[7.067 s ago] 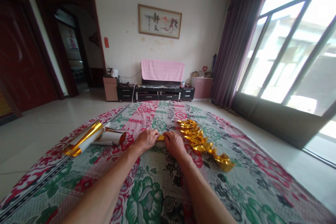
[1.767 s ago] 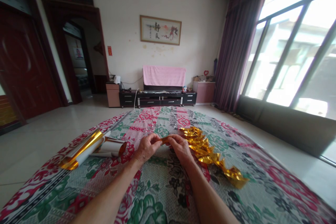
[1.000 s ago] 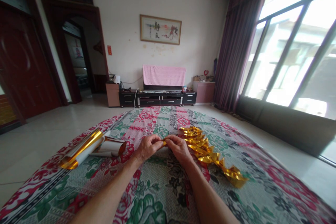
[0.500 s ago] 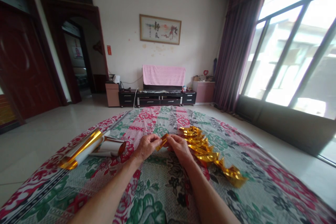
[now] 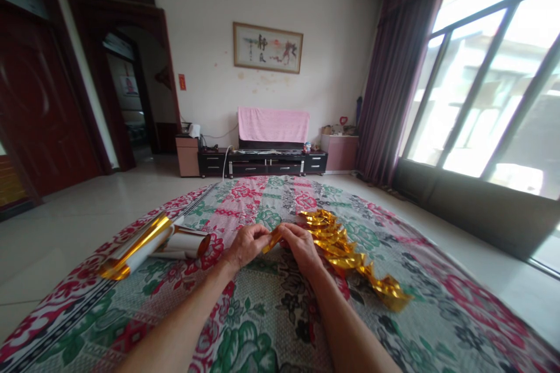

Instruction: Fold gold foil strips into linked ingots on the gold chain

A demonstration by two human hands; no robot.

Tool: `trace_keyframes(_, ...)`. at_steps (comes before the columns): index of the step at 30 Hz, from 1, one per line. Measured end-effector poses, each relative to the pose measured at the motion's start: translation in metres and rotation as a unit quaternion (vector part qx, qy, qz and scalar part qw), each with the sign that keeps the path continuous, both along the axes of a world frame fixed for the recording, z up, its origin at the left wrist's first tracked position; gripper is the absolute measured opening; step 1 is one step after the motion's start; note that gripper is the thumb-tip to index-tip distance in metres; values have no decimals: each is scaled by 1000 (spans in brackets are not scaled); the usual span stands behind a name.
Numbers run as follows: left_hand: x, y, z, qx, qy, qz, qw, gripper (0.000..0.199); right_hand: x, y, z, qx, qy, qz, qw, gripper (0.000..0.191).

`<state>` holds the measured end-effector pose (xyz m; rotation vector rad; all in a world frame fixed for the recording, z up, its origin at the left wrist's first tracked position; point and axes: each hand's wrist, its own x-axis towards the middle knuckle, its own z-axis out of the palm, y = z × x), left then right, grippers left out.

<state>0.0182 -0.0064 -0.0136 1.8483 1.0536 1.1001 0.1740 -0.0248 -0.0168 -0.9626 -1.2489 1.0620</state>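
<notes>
Between both hands is a small piece of gold foil paper (image 5: pixel 272 240), folded narrow and tilted. My left hand (image 5: pixel 248 243) pinches its left end between thumb and fingertips. My right hand (image 5: pixel 298 245) grips the other end, its fingers covering much of the top. Just right of my right hand lies a row of folded gold foil ingots (image 5: pixel 336 245), running from the middle of the cloth toward the front right. Off to the left, loosely curled gold and white foil sheets (image 5: pixel 140 246) rest on the patterned cloth (image 5: pixel 245 315).
Beyond the cloth, a low black TV cabinet (image 5: pixel 266 164) stands against the wall, with a pink towel (image 5: pixel 273 124) draped over the screen. Purple curtains (image 5: pixel 387 81) and large windows (image 5: pixel 485 87) are on the right. A dark red door (image 5: pixel 44 93) is at the left.
The gold foil piece has turned slightly, and my right fingers now cover more of it. Both hands stay in nearly the same place; the ingots and sheets have not moved.
</notes>
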Motion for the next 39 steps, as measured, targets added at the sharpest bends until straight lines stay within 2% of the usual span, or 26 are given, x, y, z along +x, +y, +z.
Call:
trace_keyframes(7,0,2,-1,16,12,-13,1000,17,-1,-3,4,20,-17,15,1000,31)
trace_keyframes(14,4,2,-2,-17,-57,-53,997,17,0,1,0,14,-29,5,999,32)
trace_keyframes(21,3,-4,6,11,14,-71,997,19,-1,-1,3,-5,-49,-4,999,31)
trace_keyframes(26,-2,-8,11,-56,38,-93,993,26,-3,0,4,-11,-65,1,998,29)
trace_keyframes(30,-3,-9,13,-95,2,-95,991,26,-2,1,5,-14,-72,2,997,29)
trace_keyframes(39,-6,0,0,-155,-70,-106,980,30,1,4,0,-27,-51,-4,998,33)
